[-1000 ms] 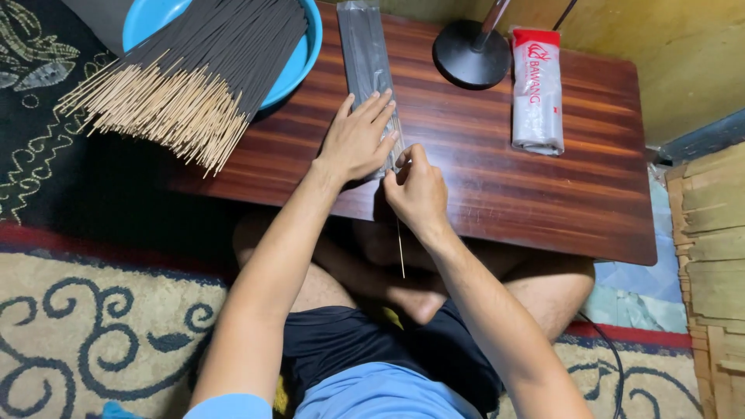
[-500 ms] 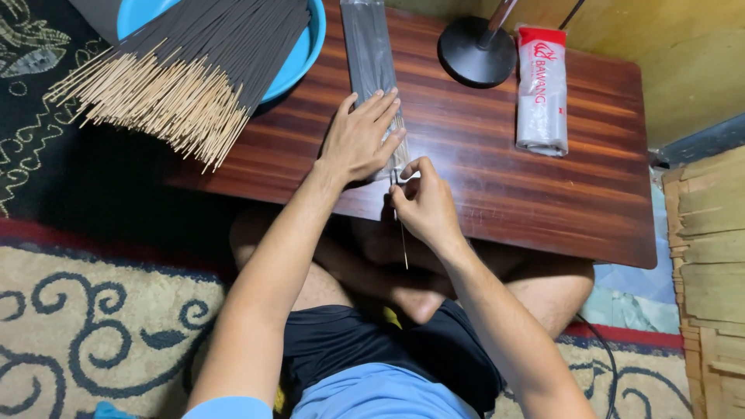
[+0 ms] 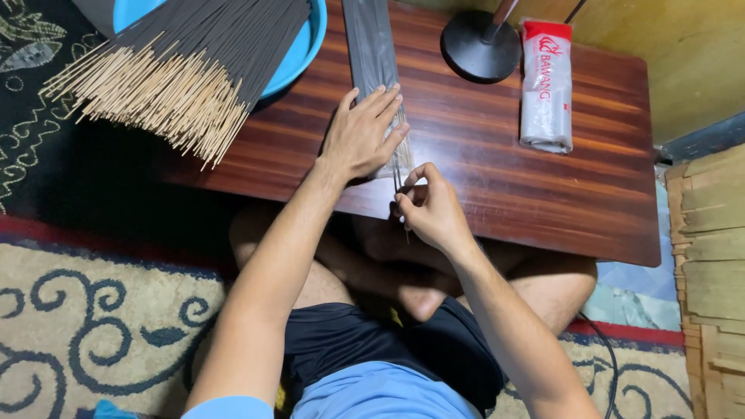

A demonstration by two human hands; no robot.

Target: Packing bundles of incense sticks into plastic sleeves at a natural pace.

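Pinching thin dark sticks (image 3: 398,180), apparently, right hand (image 3: 434,213) works beside left hand (image 3: 361,136) flat on clear packet (image 3: 374,66); lamp base (image 3: 481,35) far right.

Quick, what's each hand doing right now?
Left hand: open, pressed flat on the clear sleeve of incense sticks.
Right hand: closed, pinching thin sticks at the sleeve's open end.

Long clear packet of dark incense sticks (image 3: 372,54) flat on table; bare ends toward near edge
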